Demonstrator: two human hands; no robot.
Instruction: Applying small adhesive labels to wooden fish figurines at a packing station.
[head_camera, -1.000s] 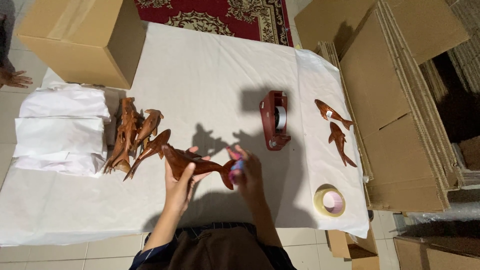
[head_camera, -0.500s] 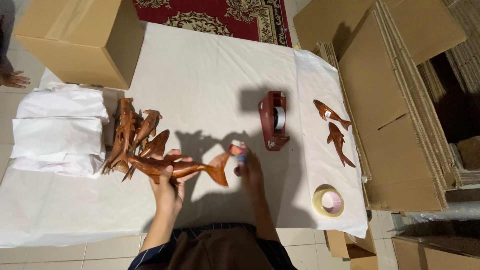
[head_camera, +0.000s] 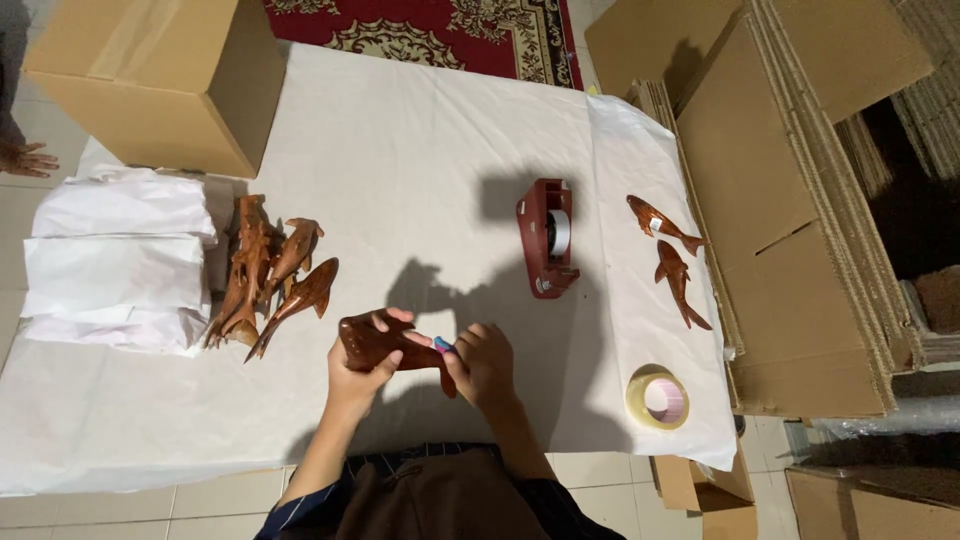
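My left hand (head_camera: 362, 372) grips a brown carved wooden fish (head_camera: 385, 345) by its body, held low over the white sheet (head_camera: 430, 140). My right hand (head_camera: 482, 362) pinches a small pink and blue object (head_camera: 441, 345) against the fish's tail end. A pile of similar wooden fish (head_camera: 270, 270) lies to the left. Two more wooden fish (head_camera: 672, 255) lie at the right edge of the sheet.
A red tape dispenser (head_camera: 547, 238) stands in the middle right, and a roll of tape (head_camera: 658, 397) lies at the lower right. Folded white paper (head_camera: 120, 260) is stacked at left beside a cardboard box (head_camera: 160, 85). Flat cardboard sheets (head_camera: 800, 200) lean at right. Another person's hand (head_camera: 25, 158) shows at far left.
My left hand has turned the wooden fish and drawn it closer to me, away from the pile. My right hand has come in onto its tail end.
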